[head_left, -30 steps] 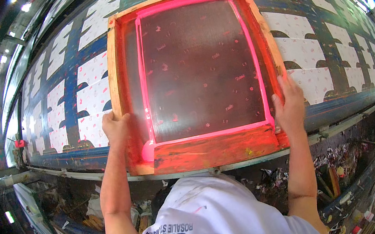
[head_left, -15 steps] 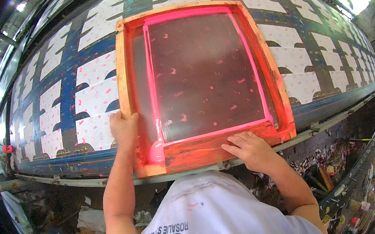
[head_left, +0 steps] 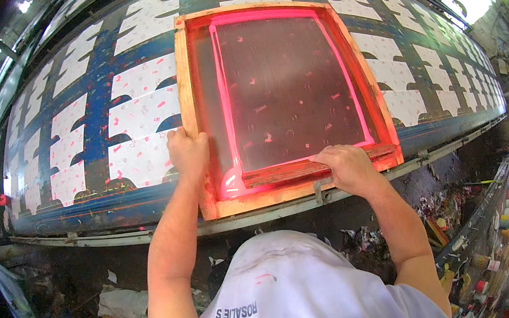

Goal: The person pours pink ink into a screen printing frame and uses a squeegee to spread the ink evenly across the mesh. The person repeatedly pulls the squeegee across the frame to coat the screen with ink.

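Table front edge (head_left: 115, 207): my left hand (head_left: 190, 152) clenched on frame's left rail (head_left: 184, 73), right hand (head_left: 348, 168) now grasping red board (head_left: 284, 172), newly tipped up, baring near rail (head_left: 266, 203).

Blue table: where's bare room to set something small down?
The blue table shows a bare lane between two near columns of white sheets left of the wooden frame, and a front strip between those sheets and the metal rail. Crowded: the frame's area, left hand on its left side, right hand on the wooden bar.
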`<state>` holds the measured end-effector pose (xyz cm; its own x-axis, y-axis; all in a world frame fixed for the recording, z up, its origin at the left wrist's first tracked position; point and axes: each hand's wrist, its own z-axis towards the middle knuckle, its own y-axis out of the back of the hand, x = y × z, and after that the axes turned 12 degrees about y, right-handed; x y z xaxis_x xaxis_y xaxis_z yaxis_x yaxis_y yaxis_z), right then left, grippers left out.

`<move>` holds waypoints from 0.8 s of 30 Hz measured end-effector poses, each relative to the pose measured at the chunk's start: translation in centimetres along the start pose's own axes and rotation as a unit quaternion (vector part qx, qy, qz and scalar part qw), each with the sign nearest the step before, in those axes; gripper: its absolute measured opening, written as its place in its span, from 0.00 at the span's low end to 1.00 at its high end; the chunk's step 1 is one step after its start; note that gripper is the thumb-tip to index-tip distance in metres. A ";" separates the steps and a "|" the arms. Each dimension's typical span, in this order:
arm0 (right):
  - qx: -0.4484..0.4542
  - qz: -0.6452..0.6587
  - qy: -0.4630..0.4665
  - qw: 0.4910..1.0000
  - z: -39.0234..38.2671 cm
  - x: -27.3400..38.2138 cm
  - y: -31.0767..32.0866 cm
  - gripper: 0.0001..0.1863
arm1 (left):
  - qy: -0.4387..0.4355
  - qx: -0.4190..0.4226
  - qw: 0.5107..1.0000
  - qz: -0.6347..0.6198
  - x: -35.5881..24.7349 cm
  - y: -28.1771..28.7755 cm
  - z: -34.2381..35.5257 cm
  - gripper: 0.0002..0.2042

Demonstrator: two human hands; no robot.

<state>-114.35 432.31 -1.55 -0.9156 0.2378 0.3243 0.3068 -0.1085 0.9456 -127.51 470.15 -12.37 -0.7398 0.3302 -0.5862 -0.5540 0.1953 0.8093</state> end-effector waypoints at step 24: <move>-0.160 -0.158 0.080 0.971 22.1 -19.4 -2.7 0.24 | 0.016 -0.029 0.999 0.006 -1.0 -0.3 -0.2 0.22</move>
<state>-91.68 449.30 -9.82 -0.9873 0.1586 -0.0131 -0.0693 -0.3543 0.9326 -126.64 469.56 -12.04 -0.7578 0.3022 -0.5783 -0.5654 0.1382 0.8132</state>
